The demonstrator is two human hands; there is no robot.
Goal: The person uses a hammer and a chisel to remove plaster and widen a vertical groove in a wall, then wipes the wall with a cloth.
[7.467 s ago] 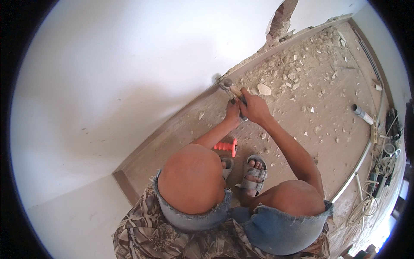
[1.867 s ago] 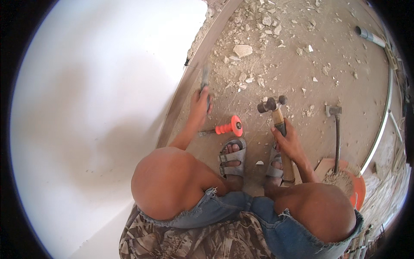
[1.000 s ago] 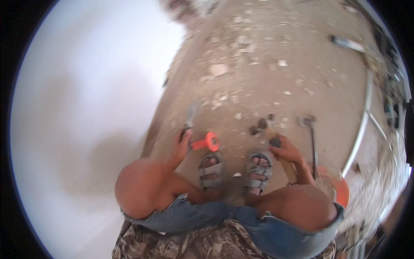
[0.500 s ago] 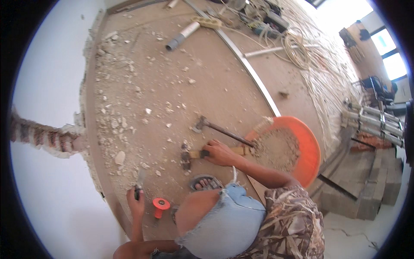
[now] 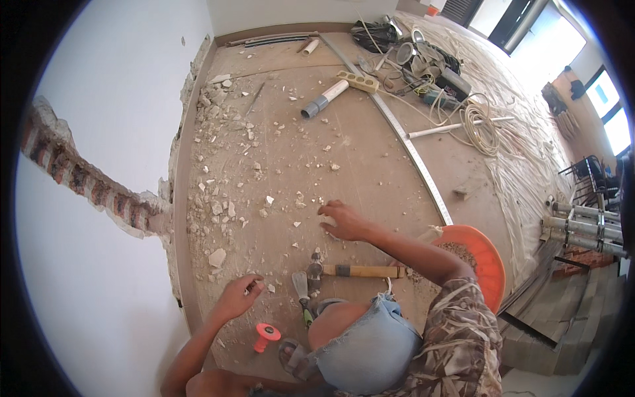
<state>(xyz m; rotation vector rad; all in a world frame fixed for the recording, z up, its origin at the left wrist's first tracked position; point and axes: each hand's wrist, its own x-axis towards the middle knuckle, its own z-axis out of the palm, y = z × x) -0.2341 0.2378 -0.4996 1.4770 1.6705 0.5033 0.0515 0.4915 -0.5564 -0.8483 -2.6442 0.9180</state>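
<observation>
My left hand (image 5: 239,298) hovers over the floor by the wall, fingers loosely bent and nothing visible in them. Farther forward, my right hand (image 5: 342,221) reaches over scattered rubble (image 5: 299,200), fingers apart. Between my hands and my knee lies a hammer (image 5: 360,270) with a wooden handle, its dark head to the left. Beside that head rests a putty knife (image 5: 301,286) with a wide blade and green-black handle. A red-orange flanged piece (image 5: 266,333) is on the floor near my sandalled foot. My right arm partly covers an orange tub (image 5: 491,259) containing debris.
Broken plaster (image 5: 217,258) lies along the wall with its brick-exposing groove (image 5: 86,178). Ahead are a grey-ended pipe (image 5: 324,99), a power strip (image 5: 358,81), a long metal straightedge (image 5: 417,159) and coiled cable (image 5: 479,129). Grey blocks (image 5: 562,311) are stacked right.
My left hand has let go of the putty knife, which now lies beside the hammer. My right hand has left the hammer and moved forward. The dark-handled hammer's former spot is bare.
</observation>
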